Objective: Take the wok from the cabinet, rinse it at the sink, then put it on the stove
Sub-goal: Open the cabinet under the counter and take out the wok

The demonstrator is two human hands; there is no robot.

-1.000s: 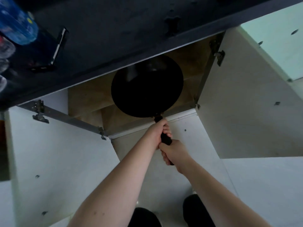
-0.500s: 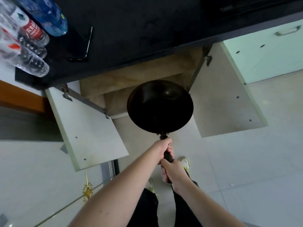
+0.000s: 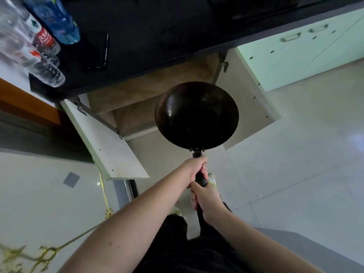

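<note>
I hold the wok (image 3: 196, 116) out at twelve o'clock, clear of the cabinet (image 3: 153, 107), left hand (image 3: 196, 167) and right hand (image 3: 206, 200) both wrapped tight round its handle. It looks heavy and bowl-weighted, rigid, so gripping near the bowl should steady it.

Single head view — steeply downward, close above open cabinet (image 3: 137, 107) and floor (image 3: 295, 154).

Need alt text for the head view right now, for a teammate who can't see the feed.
Both hands grip the handle of a black wok, the left hand nearer the bowl and the right hand behind it, holding it in the air in front of an open cabinet under a dark countertop. Plastic bottles stand on the counter at upper left.
</note>
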